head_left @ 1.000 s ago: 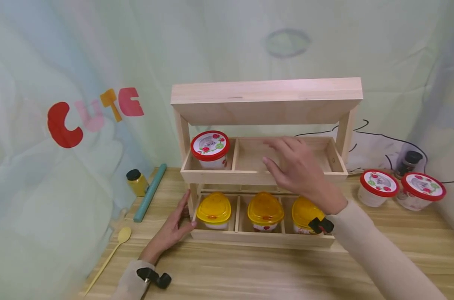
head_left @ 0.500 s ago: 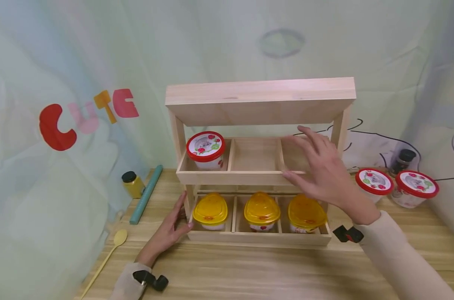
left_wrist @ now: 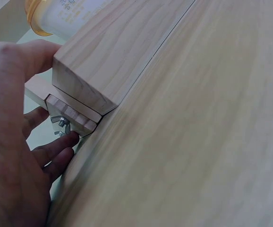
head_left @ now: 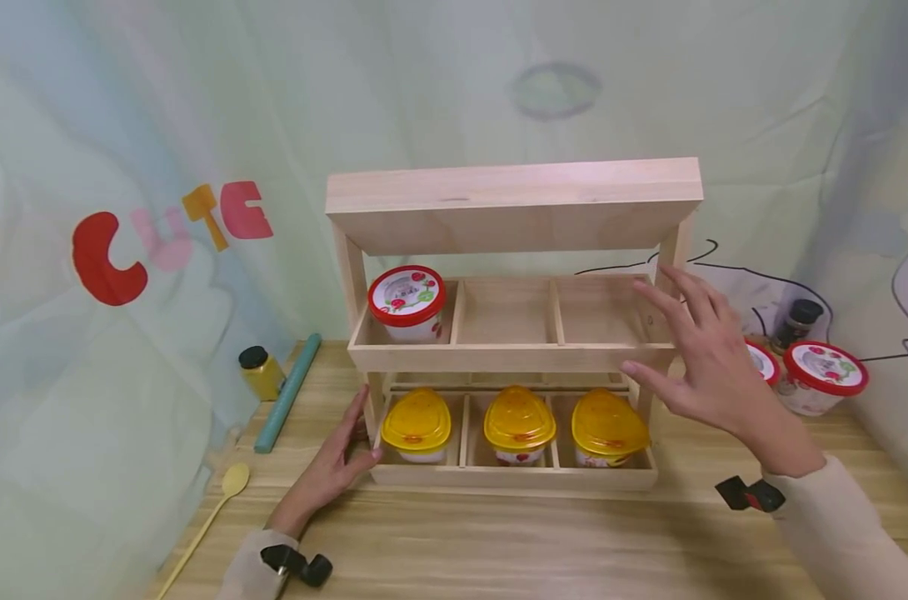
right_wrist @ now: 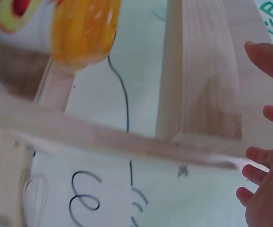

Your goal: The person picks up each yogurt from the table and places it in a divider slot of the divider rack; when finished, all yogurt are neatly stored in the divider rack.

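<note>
A two-tier wooden rack (head_left: pixel 499 358) stands on the table, with three compartments per tier. My left hand (head_left: pixel 325 475) holds the rack's lower left end. In the left wrist view the thumb touches the lower tray's corner (left_wrist: pixel 75 78), and the fingers reach to the upright beside wing nuts (left_wrist: pixel 61 124). My right hand (head_left: pixel 712 367) hovers with spread fingers near the right end of the upper tray (head_left: pixel 514 357), holding nothing. A red-lidded tub (head_left: pixel 407 304) sits in the upper left compartment. Yellow-lidded cups (head_left: pixel 416 425) occupy all three lower compartments.
Right of the rack are another red-lidded tub (head_left: pixel 825 375), one partly hidden by my right hand, and a black-capped bottle (head_left: pixel 797 323). On the left lie a teal stick (head_left: pixel 289 396) and a yellow spoon (head_left: pixel 207 525), near a yellow jar (head_left: pixel 261 373). A curtain hangs behind.
My right hand has moved right, from above the upper middle compartment to the rack's right end. The left hand stays on the rack; the scene has shifted slightly left in the head view.
</note>
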A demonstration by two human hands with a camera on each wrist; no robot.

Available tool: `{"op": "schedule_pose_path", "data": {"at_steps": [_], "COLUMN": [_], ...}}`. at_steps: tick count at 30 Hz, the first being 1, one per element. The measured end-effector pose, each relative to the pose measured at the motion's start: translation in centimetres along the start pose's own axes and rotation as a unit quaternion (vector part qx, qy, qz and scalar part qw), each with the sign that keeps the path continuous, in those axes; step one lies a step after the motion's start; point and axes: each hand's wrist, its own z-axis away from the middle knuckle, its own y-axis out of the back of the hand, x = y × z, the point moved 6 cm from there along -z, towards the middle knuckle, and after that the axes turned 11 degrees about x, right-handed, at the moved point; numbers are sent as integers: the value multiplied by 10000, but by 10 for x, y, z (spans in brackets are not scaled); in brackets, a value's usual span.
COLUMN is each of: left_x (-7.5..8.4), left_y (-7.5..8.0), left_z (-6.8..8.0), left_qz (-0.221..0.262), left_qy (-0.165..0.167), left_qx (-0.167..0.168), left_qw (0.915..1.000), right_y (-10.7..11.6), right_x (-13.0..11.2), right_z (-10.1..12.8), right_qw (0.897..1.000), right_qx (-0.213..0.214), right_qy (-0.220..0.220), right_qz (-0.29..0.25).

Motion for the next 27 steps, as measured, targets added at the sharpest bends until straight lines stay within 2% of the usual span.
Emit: {"op": "schedule_pose_path", "data": {"at_steps": [8, 16, 27], "left_x": [-1, -1, -1], "left_y": [0, 0, 0], "left_z": [0, 0, 0], "left_qz": [-45, -45, 16], "left_qy": [71, 82, 61], "left_qx": [-34, -44, -33], "left_qw": [10000, 9999, 10000], "right_y": [10, 14, 8], "right_x": [26, 51, 98], "right_z": [19, 41, 71], "right_qw": [9994, 9974, 9877], "right_qx": [113, 143, -121], "right_qy": [-253, -690, -1495], "right_qz": [195, 121, 434]}}
